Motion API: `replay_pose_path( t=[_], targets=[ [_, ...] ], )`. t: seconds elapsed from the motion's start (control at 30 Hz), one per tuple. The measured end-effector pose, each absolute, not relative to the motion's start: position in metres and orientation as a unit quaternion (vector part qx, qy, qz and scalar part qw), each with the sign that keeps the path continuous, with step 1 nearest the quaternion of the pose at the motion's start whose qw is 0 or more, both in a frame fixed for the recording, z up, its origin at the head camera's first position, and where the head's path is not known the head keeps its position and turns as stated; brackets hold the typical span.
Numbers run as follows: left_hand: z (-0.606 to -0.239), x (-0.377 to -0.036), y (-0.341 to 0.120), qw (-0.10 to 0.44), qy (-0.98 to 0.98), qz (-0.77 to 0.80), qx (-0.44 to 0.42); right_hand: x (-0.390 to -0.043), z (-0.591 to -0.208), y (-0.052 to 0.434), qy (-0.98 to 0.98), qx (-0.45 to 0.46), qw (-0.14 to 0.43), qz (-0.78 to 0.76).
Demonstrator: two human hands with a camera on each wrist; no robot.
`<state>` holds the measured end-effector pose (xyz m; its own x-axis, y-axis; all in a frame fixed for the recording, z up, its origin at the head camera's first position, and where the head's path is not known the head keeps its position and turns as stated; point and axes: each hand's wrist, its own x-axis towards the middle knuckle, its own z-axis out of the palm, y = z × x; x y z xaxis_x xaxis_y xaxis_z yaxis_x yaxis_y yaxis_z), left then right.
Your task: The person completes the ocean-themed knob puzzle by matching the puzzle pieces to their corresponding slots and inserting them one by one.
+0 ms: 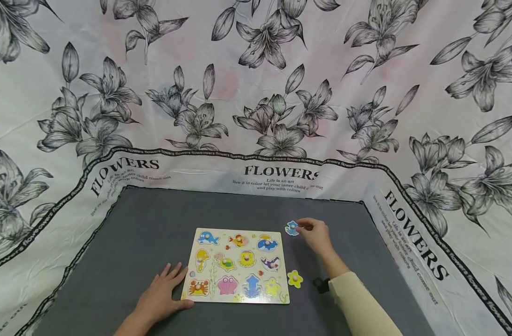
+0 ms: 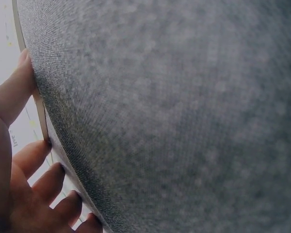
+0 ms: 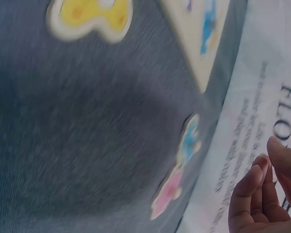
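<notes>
A wooden peg puzzle board with colourful sea animals lies on the grey table. My left hand rests along its left edge with fingers spread, the thumb at the near corner. In the left wrist view, the left thumb lies against the board's rim. My right hand is just beyond the board's right side, fingertips overlapping a small blue animal piece in the head view. The right wrist view shows that blue piece on the table beside a pink piece, with the loosely bent right fingers apart from both.
A yellow star-shaped piece with a knob lies right of the board. A dark object sits at the right wrist. Flower-printed white cloth with lettering surrounds the grey tabletop at the back and sides.
</notes>
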<state>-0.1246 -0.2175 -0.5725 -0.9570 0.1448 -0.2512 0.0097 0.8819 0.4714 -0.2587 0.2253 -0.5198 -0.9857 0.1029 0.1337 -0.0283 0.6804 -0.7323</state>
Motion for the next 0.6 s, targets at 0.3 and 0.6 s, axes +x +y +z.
replay_pose_path(
  t=[0.3,0.6],
  targets=[
    [-0.575,-0.125,-0.219,0.126,0.961,0.239,0.054,-0.271,-0.533,0.246,-0.906,-0.053,0.091,0.411],
    [-0.576,-0.124,-0.22,0.133,0.96,0.244,0.048,-0.281,-0.54,0.254,-0.912,-0.087,0.083,0.391]
  ],
)
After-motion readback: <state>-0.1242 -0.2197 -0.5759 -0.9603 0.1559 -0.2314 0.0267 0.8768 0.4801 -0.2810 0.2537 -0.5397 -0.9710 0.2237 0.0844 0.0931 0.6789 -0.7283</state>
